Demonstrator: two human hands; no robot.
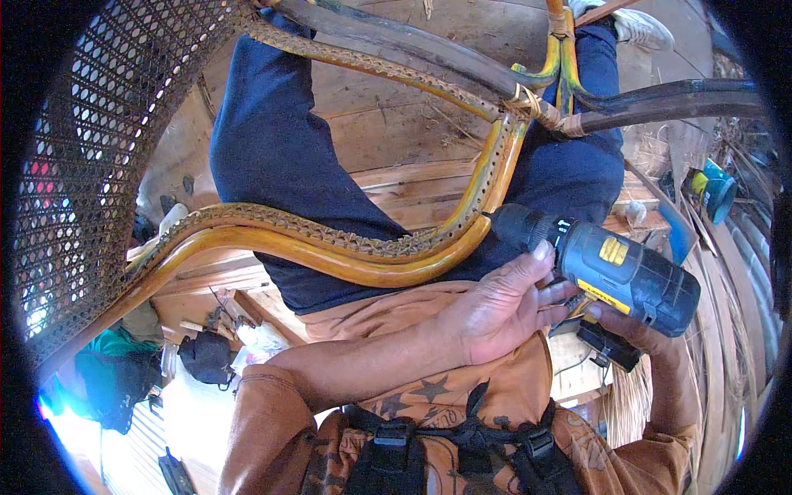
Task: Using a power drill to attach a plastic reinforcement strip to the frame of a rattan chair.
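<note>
So in the middle right of the frame there's a cordless drill (615, 268), dark blue-grey body with yellow patches, lying roughly level with its black chuck pointing left, right up against the curved rattan chair frame (388, 247). The right hand (631, 330) comes up from the lower right and its grip is closed around the drill's handle from underneath, fingers mostly hidden behind the tool. The left hand (503, 309) sits just left of that, fingers stretched out and resting along the front of the drill near the chuck, so that grip is apart, more steadying than clutching. The chair frame itself is glossy honey-coloured cane with a row of small holes along its edge and a woven strip on top, sweeping from lower left up to a bound joint (536, 103) at upper centre where darker poles cross. A panel of woven cane mesh (99, 148) fills the upper left. Behind the frame you can see the person's dark blue trouser legs (280, 157) over a plank floor (396, 132), and a white shoe (639, 25) at the top right.
</note>
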